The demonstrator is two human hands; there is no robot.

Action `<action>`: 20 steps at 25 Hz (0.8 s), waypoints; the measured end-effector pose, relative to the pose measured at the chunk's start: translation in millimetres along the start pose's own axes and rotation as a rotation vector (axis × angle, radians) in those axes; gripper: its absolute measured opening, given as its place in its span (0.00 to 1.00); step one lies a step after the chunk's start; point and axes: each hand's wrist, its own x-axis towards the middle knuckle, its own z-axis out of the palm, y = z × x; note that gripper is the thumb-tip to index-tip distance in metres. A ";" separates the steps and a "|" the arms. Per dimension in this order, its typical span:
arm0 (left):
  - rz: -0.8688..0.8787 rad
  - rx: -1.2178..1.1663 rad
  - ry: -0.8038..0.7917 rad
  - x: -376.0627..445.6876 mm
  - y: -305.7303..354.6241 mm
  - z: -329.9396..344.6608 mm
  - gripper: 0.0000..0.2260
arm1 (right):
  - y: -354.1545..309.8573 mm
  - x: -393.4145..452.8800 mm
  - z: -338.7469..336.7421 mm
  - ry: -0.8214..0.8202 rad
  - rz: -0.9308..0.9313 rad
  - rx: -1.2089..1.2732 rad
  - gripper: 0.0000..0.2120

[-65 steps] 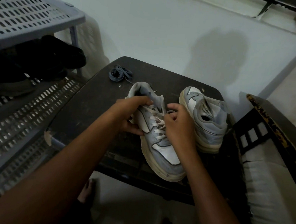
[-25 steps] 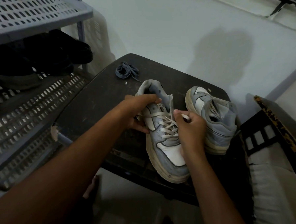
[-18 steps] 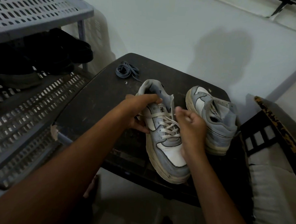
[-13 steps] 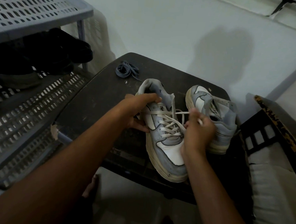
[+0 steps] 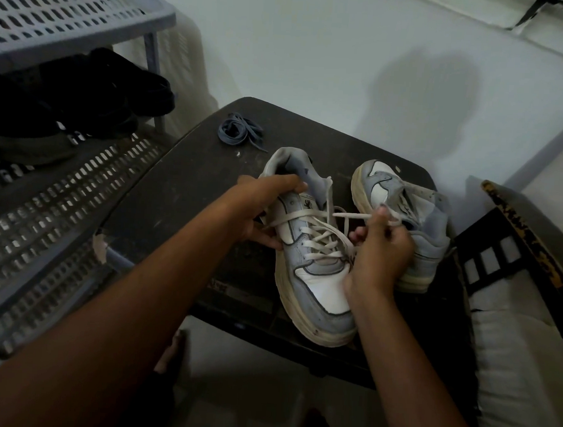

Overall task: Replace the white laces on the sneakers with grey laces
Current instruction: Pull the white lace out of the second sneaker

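Two sneakers unfinished: left hand (image 5: 261, 209) grips near sneaker (image 5: 307, 247), right hand (image 5: 381, 251) pinches white lace (image 5: 351, 215); grey laces (image 5: 240, 132) unused.

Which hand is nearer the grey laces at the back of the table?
Left. The left hand grips the near sneaker's collar, just in front of the grey laces; the right hand pinches the white lace, farther right.

Bare dark tabletop (image 5: 183, 188) lies open btwn the grey perforated plastic rack (image 5: 56, 182) and the laced grey-white sneaker (image 5: 307, 247). Far corner is taken by a coiled bundle of grey laces (image 5: 238, 133); right side is blocked by a second grey-white sneaker (image 5: 400, 216), w/ a dark wooden slatted frame (image 5: 499, 257) just beyond.
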 end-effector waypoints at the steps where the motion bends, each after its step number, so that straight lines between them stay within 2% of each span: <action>1: -0.001 0.000 0.002 0.1 -0.1 0.3 0.38 | -0.7 -0.1 -0.1 -0.088 0.008 -0.042 0.07; 3: -0.003 0.001 0.001 -0.4 0.0 1.0 0.38 | 3.3 -0.1 0.9 -0.333 -0.024 -0.252 0.08; 4: -0.001 -0.001 0.001 -0.5 -0.1 0.8 0.38 | 5.2 0.0 1.2 -0.368 -0.053 -0.318 0.07; 6: -0.002 -0.008 -0.004 -0.3 0.1 0.9 0.39 | 5.1 1.5 2.6 -0.215 -0.048 -0.283 0.07; 8: -0.009 -0.010 -0.007 0.2 0.3 1.5 0.41 | 1.8 2.3 0.4 0.005 -0.008 -0.063 0.08; 9: -0.009 -0.009 -0.008 0.0 0.3 1.3 0.41 | -0.2 2.2 -0.8 0.022 0.003 0.016 0.08; 11: -0.009 -0.006 -0.009 -0.2 0.2 1.3 0.40 | -1.1 2.5 -0.6 -0.151 -0.016 -0.041 0.07; 13: -0.014 -0.006 -0.006 -0.3 0.1 0.7 0.40 | 2.3 1.1 2.6 -0.355 -0.078 -0.320 0.06; 14: -0.017 -0.008 -0.005 -0.6 0.1 0.1 0.41 | 5.1 2.0 3.6 -0.358 -0.116 -0.414 0.06; 16: -0.022 -0.012 -0.010 -0.9 0.1 -0.3 0.40 | 5.3 1.3 4.2 -0.207 -0.137 -0.342 0.08; 18: -0.022 -0.008 -0.016 -1.7 0.5 -0.1 0.39 | -0.3 2.8 0.0 0.032 -0.145 -0.036 0.12; 20: -0.017 -0.002 -0.012 -2.9 1.1 -0.1 0.38 | -3.0 6.2 -5.0 0.143 -0.159 0.123 0.12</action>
